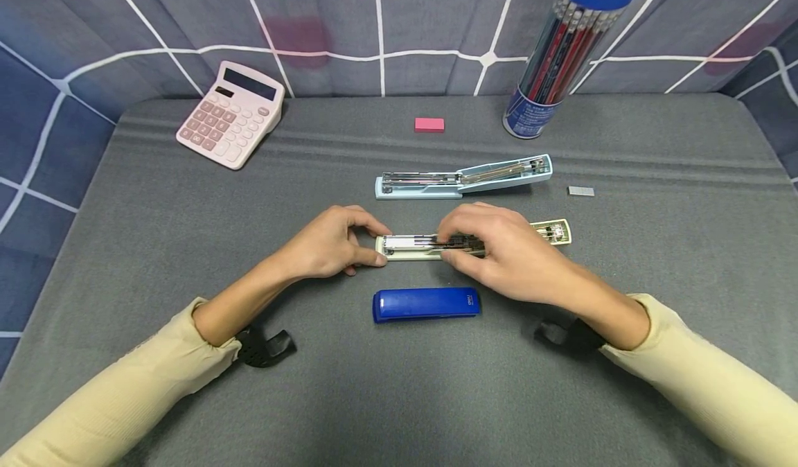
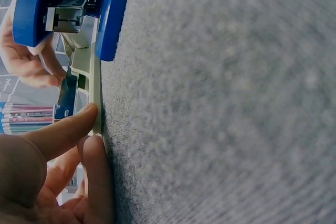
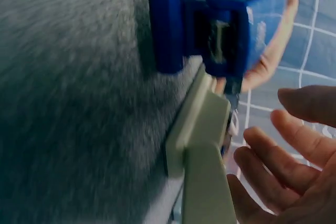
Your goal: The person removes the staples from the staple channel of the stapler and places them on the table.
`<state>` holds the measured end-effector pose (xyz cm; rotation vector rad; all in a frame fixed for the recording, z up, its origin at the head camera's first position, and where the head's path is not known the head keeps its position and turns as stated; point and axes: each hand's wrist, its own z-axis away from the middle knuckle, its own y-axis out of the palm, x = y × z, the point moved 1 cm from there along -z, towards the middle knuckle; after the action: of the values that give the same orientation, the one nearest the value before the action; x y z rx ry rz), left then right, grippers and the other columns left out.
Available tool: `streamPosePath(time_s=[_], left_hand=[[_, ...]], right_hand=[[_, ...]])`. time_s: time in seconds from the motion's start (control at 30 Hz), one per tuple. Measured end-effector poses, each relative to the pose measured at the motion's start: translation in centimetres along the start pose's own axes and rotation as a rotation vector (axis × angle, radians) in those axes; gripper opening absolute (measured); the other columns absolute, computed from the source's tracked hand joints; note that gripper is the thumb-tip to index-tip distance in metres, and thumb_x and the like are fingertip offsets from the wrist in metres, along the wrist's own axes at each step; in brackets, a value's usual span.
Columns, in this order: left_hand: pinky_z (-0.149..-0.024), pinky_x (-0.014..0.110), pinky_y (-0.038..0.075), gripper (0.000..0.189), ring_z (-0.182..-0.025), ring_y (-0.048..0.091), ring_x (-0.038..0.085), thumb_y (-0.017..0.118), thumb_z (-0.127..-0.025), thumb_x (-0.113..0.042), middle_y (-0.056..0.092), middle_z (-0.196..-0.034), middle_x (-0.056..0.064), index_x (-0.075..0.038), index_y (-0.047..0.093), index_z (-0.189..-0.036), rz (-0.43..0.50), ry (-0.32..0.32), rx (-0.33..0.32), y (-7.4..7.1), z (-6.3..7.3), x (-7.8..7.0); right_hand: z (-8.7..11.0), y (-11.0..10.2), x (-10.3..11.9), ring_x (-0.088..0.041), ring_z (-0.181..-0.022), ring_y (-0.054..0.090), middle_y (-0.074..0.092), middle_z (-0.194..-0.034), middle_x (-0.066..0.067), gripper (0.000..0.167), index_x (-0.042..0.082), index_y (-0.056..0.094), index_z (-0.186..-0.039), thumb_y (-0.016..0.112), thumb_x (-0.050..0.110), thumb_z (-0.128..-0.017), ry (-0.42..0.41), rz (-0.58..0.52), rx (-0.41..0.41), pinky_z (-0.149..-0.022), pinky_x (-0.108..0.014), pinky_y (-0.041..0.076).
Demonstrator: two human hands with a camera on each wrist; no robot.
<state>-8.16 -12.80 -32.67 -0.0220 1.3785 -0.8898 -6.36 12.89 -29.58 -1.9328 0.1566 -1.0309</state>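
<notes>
A cream stapler [image 1: 411,243] lies opened out flat on the grey cloth, its metal channel facing up and a pale strip showing near the left end. My left hand [image 1: 327,245] pinches that left end between thumb and fingers. Over the middle of the stapler is my right hand [image 1: 499,249], palm down, hiding part of the channel; in the right wrist view its fingers [image 3: 283,166] are spread and loosely bent with nothing between them. Nearer to me lies a closed blue stapler [image 1: 430,304]. Beyond the cream one is a light blue stapler [image 1: 430,188], also opened out.
A small strip of staples [image 1: 581,191] lies to the right of the light blue stapler. Farther back are a pink block [image 1: 429,125], a pink calculator [image 1: 231,117] at left and a tall blue-lidded tub of pencils [image 1: 530,113] at right. A checked curtain [image 1: 424,23] hangs behind.
</notes>
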Motion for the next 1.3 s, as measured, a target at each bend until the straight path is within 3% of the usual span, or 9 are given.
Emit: streamPosePath(time_s=[0.33,0.57,1.3], left_hand=[[-0.045,0.03,0.053,0.035,-0.049,0.058,0.017,0.084,-0.077,-0.005,0.063,-0.1,0.01,-0.003,0.072,-0.111,-0.002,0.004,0.007,0.0,0.0,0.0],[-0.046,0.03,0.053,0.034,-0.05,0.058,0.017,0.084,-0.077,-0.005,0.062,-0.101,0.011,-0.004,0.073,-0.11,0.004,0.003,0.01,-0.2,0.1,0.0],[-0.044,0.03,0.052,0.034,-0.05,0.058,0.017,0.084,-0.077,-0.006,0.061,-0.101,0.011,-0.004,0.073,-0.109,-0.01,0.006,0.014,-0.1,0.0,-0.1]], right_hand=[[-1.7,1.7,0.3,-0.014,-0.091,0.063,0.068,-0.096,0.002,0.012,0.01,0.074,-0.099,0.073,0.014,-0.087,0.09,0.052,0.103,-0.08,-0.039,0.051],[-2.0,2.0,0.7,-0.018,-0.102,0.06,0.066,-0.106,-0.001,0.016,0.007,0.074,-0.101,0.074,0.017,-0.088,0.119,0.055,0.167,-0.087,-0.04,0.05],[-2.5,2.5,1.0,-0.017,-0.1,0.057,0.068,-0.1,0.002,0.008,0.011,0.071,-0.092,0.071,0.019,-0.09,0.17,0.007,0.158,-0.085,-0.04,0.047]])
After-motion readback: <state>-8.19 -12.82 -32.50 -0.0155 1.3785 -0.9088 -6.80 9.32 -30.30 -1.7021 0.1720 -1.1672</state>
